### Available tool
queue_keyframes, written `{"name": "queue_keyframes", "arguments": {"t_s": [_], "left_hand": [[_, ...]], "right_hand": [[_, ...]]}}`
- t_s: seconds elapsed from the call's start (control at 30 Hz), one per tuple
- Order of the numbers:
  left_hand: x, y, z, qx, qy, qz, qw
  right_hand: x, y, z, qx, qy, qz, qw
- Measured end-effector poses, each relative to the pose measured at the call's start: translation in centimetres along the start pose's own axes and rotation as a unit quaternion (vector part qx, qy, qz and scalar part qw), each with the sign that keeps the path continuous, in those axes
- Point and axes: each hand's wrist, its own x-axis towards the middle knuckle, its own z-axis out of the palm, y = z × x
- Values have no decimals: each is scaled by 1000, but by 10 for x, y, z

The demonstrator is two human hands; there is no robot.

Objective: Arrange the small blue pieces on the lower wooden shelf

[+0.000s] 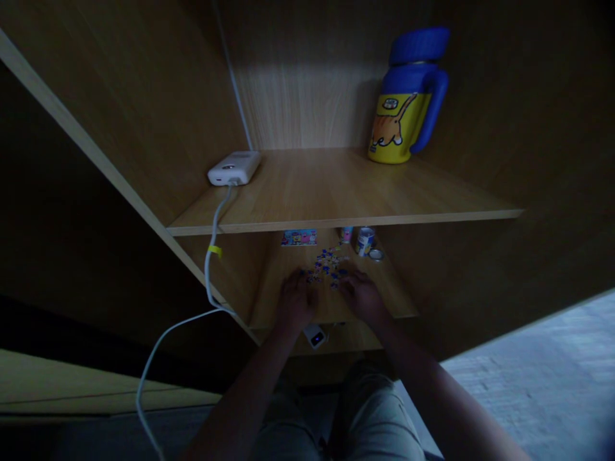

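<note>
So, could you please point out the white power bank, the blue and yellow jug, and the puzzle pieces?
white power bank [234,168], head view, top face.
blue and yellow jug [396,128], head view, yellow body.
puzzle pieces [327,264], head view, middle of the pile.

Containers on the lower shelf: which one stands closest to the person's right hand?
The white-and-blue can, just beyond the right hand; the small pink container stands further back, to its left.

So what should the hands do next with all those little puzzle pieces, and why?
Probably the right hand should pick one loose piece from the puzzle pieces just beyond its fingers. Both hands, the left hand too, rest on the lower shelf at the near edge of the scattered pile, and neither seems to hold anything, though the dim light makes that hard to tell.
</note>
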Motion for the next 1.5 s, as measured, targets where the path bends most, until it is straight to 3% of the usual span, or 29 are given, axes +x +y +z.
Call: {"name": "queue_keyframes", "arguments": {"t_s": [0.13, 0.43, 0.87, 1.07, 1.17, 1.3, 1.4, 1.5], "left_hand": [[0, 1, -4, -17, 8, 1, 1000], [0, 1, -4, -28, 4, -2, 1000], [5, -7, -4, -85, 42, -45, 994], [6, -24, -13, -119, 45, -82, 989], [5, -38, -21, -117, 41, -67, 990], [10, -51, -28, -86, 14, -36, 996], [19, -53, -27, -59, -6, -28, 998], [28, -54, -25, -53, -17, -30, 998]], "right_hand": [[-1, -4, 0, 21, -14, -30, 999], [2, -8, -3, 45, -34, -19, 998], [-1, -1, -5, 58, 54, 78, 994], [-1, 9, -10, 63, 72, 115, 989], [-3, 25, -21, 45, 57, 126, 989], [-12, 40, -35, -1, 81, 124, 989], [-20, 37, -35, -37, 122, 135, 983], [-23, 28, -28, -69, 112, 109, 985]]}}
